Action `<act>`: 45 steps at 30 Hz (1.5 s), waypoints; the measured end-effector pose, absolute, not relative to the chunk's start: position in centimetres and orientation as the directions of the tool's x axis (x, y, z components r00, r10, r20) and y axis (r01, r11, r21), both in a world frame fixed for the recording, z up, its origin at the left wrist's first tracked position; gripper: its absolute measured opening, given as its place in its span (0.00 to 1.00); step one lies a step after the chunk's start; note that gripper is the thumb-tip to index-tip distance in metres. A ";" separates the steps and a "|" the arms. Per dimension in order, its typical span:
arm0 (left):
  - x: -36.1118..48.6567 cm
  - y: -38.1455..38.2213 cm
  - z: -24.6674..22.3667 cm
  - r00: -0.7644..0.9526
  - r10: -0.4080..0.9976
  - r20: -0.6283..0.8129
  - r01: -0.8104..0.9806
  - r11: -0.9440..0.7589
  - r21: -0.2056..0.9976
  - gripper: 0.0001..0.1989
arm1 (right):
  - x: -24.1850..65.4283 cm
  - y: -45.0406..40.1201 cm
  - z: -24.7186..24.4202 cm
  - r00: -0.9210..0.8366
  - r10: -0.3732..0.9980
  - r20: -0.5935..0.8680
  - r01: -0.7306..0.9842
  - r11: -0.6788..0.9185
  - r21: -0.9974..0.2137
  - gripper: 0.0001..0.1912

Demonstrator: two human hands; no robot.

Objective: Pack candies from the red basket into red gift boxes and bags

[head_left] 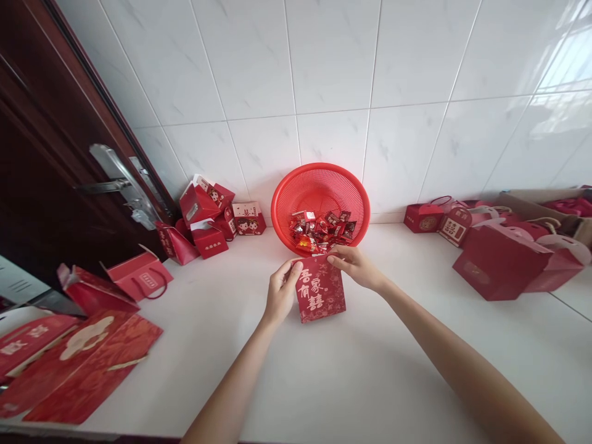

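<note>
A red paper bag [322, 296] with pale characters is held between both hands, just in front of a red mesh basket. My left hand [280, 290] pinches its upper left corner, thumb on the front face. My right hand [354, 265] grips the upper right corner, thumb and fingers at the top edge. Behind the bag, the basket [282, 191] leans with its opening facing me and wrapped candies [324, 229] lie in its lower part.
Small red boxes [211, 239] stand at the back left, with larger red bags [106, 364] at the near left. Red boxes [502, 262] and a cardboard box [527, 200] are on the right. A tiled wall [333, 61] rises behind; a dark door [50, 123] is at the left.
</note>
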State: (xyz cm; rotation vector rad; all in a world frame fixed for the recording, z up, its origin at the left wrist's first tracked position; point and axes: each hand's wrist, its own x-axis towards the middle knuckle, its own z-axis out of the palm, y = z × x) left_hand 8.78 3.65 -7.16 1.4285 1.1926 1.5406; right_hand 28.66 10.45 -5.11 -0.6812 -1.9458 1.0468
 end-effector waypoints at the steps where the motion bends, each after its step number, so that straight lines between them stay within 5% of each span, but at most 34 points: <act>1: 8.8 3.6 -7.2 -0.137 0.933 0.332 0.087 -0.322 0.943 0.21 | 28.6 10.4 -5.1 -0.530 0.750 0.395 0.083 0.510 -0.856 0.22; 45: 8.9 3.6 -7.1 -0.134 0.945 0.298 -0.047 -0.306 0.951 0.27 | 28.7 10.3 -5.3 -0.503 0.762 0.408 0.117 0.528 -0.841 0.24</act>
